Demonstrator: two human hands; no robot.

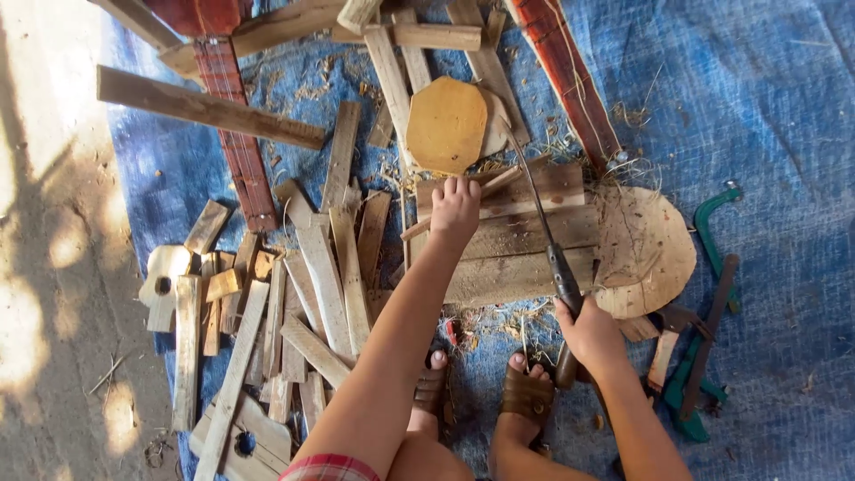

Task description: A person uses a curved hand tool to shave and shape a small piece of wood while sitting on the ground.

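My left hand presses down on a thin wooden stick that lies across stacked wooden planks. My right hand grips the dark handle of a long curved-blade knife; the blade runs up over the planks, its tip near the far end of the stick. Just beyond the planks lies an octagonal wooden piece. A round wooden slab lies to the right of the planks. My two feet in brown sandals rest on the blue tarp below the planks.
A blue tarp covers the ground. Several wood strips lie heaped at left, with guitar-shaped cutouts. Long reddish boards lie at the top. Green clamps and a tool lie at right. Bare ground is at far left.
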